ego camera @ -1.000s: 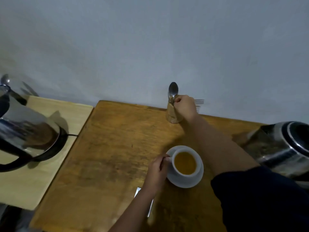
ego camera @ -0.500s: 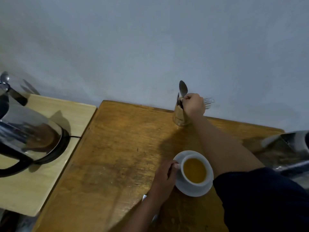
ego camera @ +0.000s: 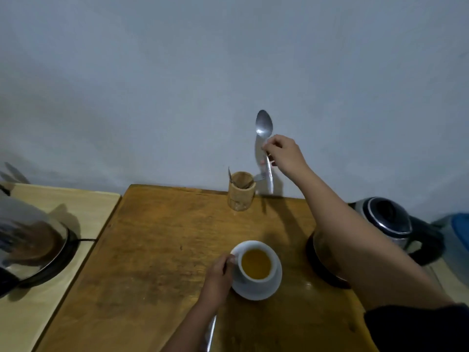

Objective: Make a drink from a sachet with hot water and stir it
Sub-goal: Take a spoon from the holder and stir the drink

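Observation:
A white cup (ego camera: 256,265) of amber drink stands on a white saucer (ego camera: 275,283) on the wooden table (ego camera: 157,250). My left hand (ego camera: 218,280) grips the cup's handle on its left side. My right hand (ego camera: 284,153) is raised above and to the right of a wooden cutlery holder (ego camera: 239,191) at the table's far edge. It holds a metal spoon (ego camera: 264,130) upright, bowl uppermost, clear of the holder. A silvery sachet (ego camera: 210,334) lies partly hidden under my left forearm.
A steel kettle (ego camera: 388,222) stands at the right behind my right arm, with a blue-lidded container (ego camera: 456,240) beyond it. Another steel kettle (ego camera: 28,240) sits on a paler board (ego camera: 83,207) at the left. A grey wall backs the table. Other cutlery remains in the holder.
My right hand has pulled the spoon up out of the cutlery holder and lifted it to the right. My left hand has stayed on the cup's handle.

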Demonstrator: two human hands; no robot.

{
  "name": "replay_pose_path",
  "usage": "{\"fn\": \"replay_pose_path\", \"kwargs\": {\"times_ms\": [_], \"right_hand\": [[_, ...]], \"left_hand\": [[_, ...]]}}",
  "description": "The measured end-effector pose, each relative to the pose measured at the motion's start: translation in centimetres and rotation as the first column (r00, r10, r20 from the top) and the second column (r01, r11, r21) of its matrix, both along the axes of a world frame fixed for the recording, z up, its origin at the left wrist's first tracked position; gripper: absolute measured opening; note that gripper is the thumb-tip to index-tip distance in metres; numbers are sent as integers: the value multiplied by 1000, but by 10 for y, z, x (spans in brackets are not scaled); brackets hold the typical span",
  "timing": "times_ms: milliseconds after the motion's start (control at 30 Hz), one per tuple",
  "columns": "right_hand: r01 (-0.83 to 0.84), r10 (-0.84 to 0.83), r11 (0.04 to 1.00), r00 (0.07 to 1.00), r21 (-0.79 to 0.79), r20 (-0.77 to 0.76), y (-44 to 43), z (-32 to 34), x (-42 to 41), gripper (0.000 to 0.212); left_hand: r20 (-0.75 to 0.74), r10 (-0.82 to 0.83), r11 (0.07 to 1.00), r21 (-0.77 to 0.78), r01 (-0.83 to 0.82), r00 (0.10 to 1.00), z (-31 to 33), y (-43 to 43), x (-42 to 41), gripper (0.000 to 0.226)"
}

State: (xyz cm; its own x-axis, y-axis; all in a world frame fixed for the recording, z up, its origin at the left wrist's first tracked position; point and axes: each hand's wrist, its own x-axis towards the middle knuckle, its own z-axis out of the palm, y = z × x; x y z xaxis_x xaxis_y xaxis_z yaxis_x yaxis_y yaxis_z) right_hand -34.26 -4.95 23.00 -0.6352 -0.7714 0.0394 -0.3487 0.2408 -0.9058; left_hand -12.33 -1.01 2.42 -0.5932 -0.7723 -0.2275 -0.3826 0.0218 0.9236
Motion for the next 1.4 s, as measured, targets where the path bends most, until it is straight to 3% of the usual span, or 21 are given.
{"fn": "replay_pose_path", "kwargs": {"times_ms": [100, 200, 300, 400, 500, 733, 867, 1067, 1133, 1267, 1400], "right_hand": [[-65, 66, 993, 998, 102, -12, 38, 3, 8, 17], [-171, 217, 928, 970, 332, -107, 74, -7, 18, 19], [-283, 389, 746, 920, 603, -49, 99, -26, 25, 19], [-346, 488, 535, 871, 771, 52, 114, -43, 35, 16], [-317, 527, 458, 849, 831, 33, 120, -59, 45, 16], [-200, 501, 566, 854, 800, -141, 122, -83, 54, 31], [-123, 322, 744, 927, 657, -192, 126, -85, 53, 11], [-18, 100, 916, 978, 400, -184, 143, -95, 56, 14], [-21, 96, 938, 975, 347, -201, 144, -98, 59, 21], [-113, 209, 966, 871, 233, -444, 141, -102, 74, 21], [-174, 261, 961, 829, 214, -495, 135, -109, 87, 23]], "left_hand": [[24, -3, 1000, -30, 4, 1000, 0, 1, 0, 28], [49, 19, 1000, -1, -19, 999, 1, 2, -1, 24], [67, 31, 999, 13, -32, 997, -2, 1, -3, 24], [82, 28, 999, 20, -30, 996, -1, 2, -4, 25], [59, 49, 998, 29, -51, 997, 0, 2, -5, 23], [18, 69, 996, 59, -70, 997, 4, 5, -4, 24], [12, 80, 994, 77, -81, 997, 6, 6, -5, 23], [-20, 151, 980, 135, -147, 988, 7, 6, -4, 19], [-28, 165, 977, 142, -159, 986, 7, 6, -4, 17], [-36, 168, 980, 116, -163, 985, 5, 7, -4, 13], [-31, 144, 987, 77, -141, 989, 5, 6, -3, 18]]}}
